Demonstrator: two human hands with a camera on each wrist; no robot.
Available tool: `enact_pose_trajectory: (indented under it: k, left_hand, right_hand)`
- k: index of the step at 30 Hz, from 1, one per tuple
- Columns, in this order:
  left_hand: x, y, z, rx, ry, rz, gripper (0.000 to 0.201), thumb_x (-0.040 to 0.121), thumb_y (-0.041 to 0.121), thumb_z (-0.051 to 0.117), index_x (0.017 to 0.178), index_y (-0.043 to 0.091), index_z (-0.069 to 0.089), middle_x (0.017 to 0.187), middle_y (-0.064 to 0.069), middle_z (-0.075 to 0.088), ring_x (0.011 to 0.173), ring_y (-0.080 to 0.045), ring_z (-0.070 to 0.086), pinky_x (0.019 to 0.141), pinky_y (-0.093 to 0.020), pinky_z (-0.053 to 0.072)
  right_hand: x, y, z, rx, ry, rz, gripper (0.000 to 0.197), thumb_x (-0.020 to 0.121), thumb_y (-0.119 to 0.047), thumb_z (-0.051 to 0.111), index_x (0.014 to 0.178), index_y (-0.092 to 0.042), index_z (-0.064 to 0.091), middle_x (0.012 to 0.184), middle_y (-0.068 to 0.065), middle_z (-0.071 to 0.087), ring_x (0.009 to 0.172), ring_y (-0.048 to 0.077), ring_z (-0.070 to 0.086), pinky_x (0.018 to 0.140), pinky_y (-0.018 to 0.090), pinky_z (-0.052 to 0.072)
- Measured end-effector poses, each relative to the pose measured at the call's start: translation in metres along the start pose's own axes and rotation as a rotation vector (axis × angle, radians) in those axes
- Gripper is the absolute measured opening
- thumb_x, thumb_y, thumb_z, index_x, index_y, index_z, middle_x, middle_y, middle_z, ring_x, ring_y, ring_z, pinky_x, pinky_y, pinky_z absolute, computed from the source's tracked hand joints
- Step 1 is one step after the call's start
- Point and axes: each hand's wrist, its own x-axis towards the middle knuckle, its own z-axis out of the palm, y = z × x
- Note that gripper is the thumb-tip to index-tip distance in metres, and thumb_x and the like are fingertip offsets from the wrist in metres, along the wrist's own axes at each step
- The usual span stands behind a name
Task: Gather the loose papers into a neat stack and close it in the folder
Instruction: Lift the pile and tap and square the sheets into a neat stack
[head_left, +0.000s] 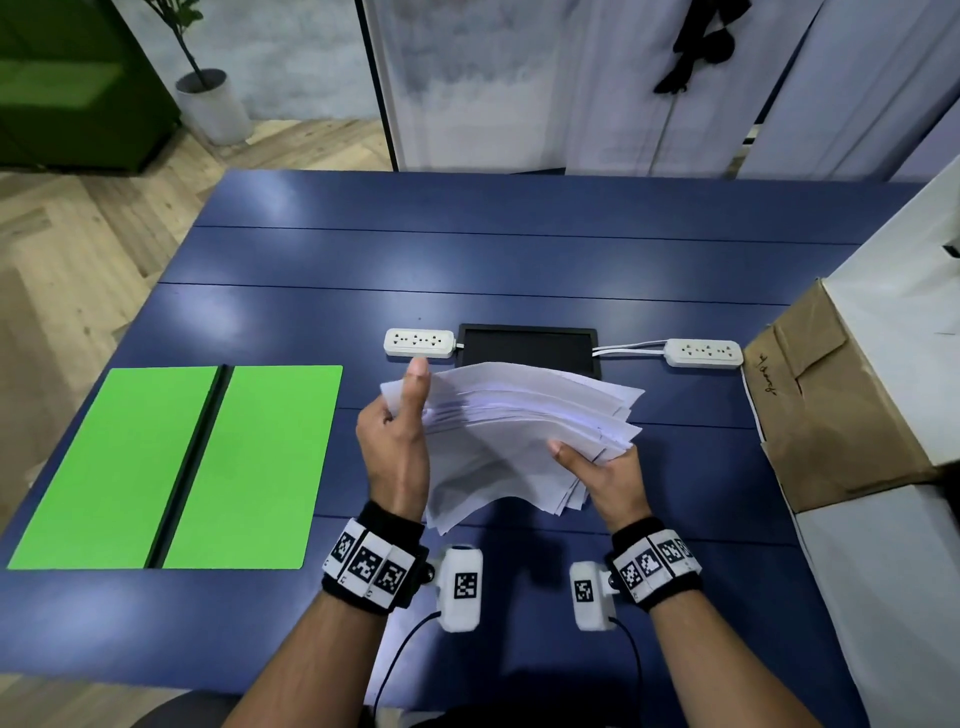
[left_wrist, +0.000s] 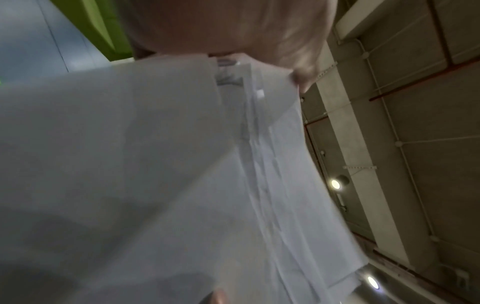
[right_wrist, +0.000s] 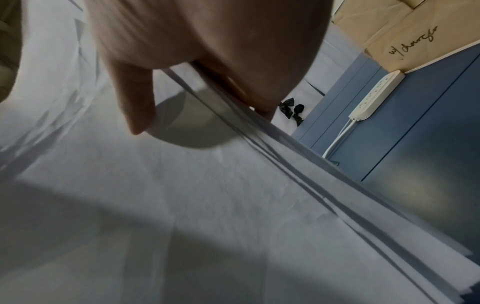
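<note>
A loose, uneven bundle of white papers (head_left: 514, 436) is held up above the blue table (head_left: 467, 260), sagging in the middle with its edges fanned out. My left hand (head_left: 397, 441) grips its left side, thumb up along the edge. My right hand (head_left: 605, 475) pinches the right edge, thumb on top and fingers beneath; the right wrist view shows the thumb (right_wrist: 135, 102) pressing on the papers (right_wrist: 182, 195). In the left wrist view the papers (left_wrist: 155, 164) fill the frame under my left hand (left_wrist: 298, 76). The green folder (head_left: 176, 467) lies open and flat at the left.
Two white power strips (head_left: 418, 343) (head_left: 704, 353) flank a black tray (head_left: 530, 348) behind the papers. A brown cardboard box (head_left: 831, 395) and a white box (head_left: 893, 571) stand along the table's right edge. A potted plant (head_left: 213, 104) stands on the floor far left.
</note>
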Motion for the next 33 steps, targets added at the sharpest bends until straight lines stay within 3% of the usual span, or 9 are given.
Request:
enact_pose_trajectory:
  k: [2,6,11,16,19,24,27,30,33]
  left_hand:
    - [0.002,0.000,0.001,0.020,-0.013,-0.026,0.043,0.083,0.050,0.069,0.065,0.011,0.070,0.067,-0.002,0.057,0.065,-0.016,0.048,0.065,-0.035,0.039]
    - [0.007,-0.005,-0.003,0.072,0.007,0.031,0.021,0.080,0.025,0.065,0.062,0.015,0.064,0.066,0.005,0.061,0.067,-0.013,0.053,0.073,-0.031,0.038]
    - [0.002,-0.008,-0.005,0.049,-0.031,0.085,0.026,0.087,0.023,0.075,0.076,0.002,0.065,0.068,0.004,0.058,0.062,-0.008,0.048,0.063,-0.021,0.040]
    - [0.003,-0.012,-0.003,0.077,-0.067,0.097,0.016,0.083,0.009,0.078,0.084,-0.002,0.067,0.078,-0.003,0.066,0.068,-0.007,0.058,0.070,-0.019,0.047]
    - [0.001,-0.014,-0.011,0.011,-0.200,0.132,0.024,0.085,0.017,0.076,0.095,-0.001,0.065,0.087,-0.015,0.068,0.082,-0.019,0.062,0.077,-0.022,0.049]
    - [0.012,-0.044,-0.033,-0.046,-0.476,0.057,0.075,0.066,0.016,0.082,0.130,-0.002,0.047,0.111,-0.031,0.064,0.101,-0.029,0.063,0.090,-0.033,0.053]
    - [0.012,-0.057,-0.033,0.091,-0.479,-0.063,0.065,0.062,0.014,0.091,0.120,0.009,0.062,0.110,-0.012,0.072,0.096,-0.020,0.068,0.092,-0.039,0.055]
    - [0.010,-0.063,-0.030,0.115,-0.472,-0.107,0.035,0.073,0.003,0.086,0.105,0.003,0.072,0.104,-0.014,0.077,0.092,-0.023,0.072,0.091,-0.050,0.057]
    - [0.009,-0.062,-0.029,0.098,-0.453,-0.113,0.025,0.076,-0.003,0.081,0.100,-0.001,0.073,0.095,-0.006,0.079,0.085,-0.016,0.072,0.081,-0.036,0.057]
  right_hand:
    - [0.000,0.002,0.000,-0.011,0.000,0.000,0.029,0.081,0.013,0.074,0.108,0.001,0.072,0.100,0.004,0.079,0.093,0.014,0.074,0.084,0.025,0.057]
    - [0.000,0.003,-0.003,-0.020,0.004,0.020,0.029,0.082,0.011,0.074,0.111,0.007,0.071,0.100,0.006,0.079,0.091,0.014,0.075,0.082,0.024,0.057]
    - [0.000,0.002,-0.003,-0.023,0.009,0.042,0.030,0.081,0.011,0.075,0.111,0.010,0.070,0.099,0.008,0.078,0.090,0.015,0.075,0.080,0.023,0.057]
    - [-0.001,0.006,-0.004,-0.026,0.049,0.069,0.034,0.077,0.001,0.080,0.110,0.008,0.072,0.106,0.018,0.077,0.091,0.019,0.074,0.085,0.029,0.058]
    - [-0.001,0.005,-0.005,-0.059,0.083,0.078,0.026,0.079,-0.003,0.080,0.104,0.002,0.075,0.101,0.013,0.078,0.089,0.017,0.074,0.083,0.029,0.057]
    - [-0.002,0.002,-0.004,-0.045,0.100,0.093,0.013,0.083,-0.006,0.075,0.096,-0.011,0.074,0.087,-0.005,0.079,0.083,0.006,0.074,0.075,0.018,0.056]
    - [-0.003,0.002,0.000,-0.009,0.102,0.141,0.017,0.080,-0.022,0.072,0.096,-0.016,0.074,0.089,-0.005,0.079,0.086,0.006,0.073,0.077,0.020,0.056]
    - [-0.004,0.004,-0.001,-0.018,0.085,0.165,0.020,0.082,-0.025,0.074,0.100,-0.016,0.073,0.094,-0.006,0.079,0.090,0.006,0.073,0.083,0.026,0.054]
    - [-0.006,-0.005,0.003,0.003,0.149,0.092,0.060,0.072,-0.046,0.087,0.112,-0.005,0.068,0.100,0.000,0.077,0.092,0.013,0.072,0.085,0.033,0.058]
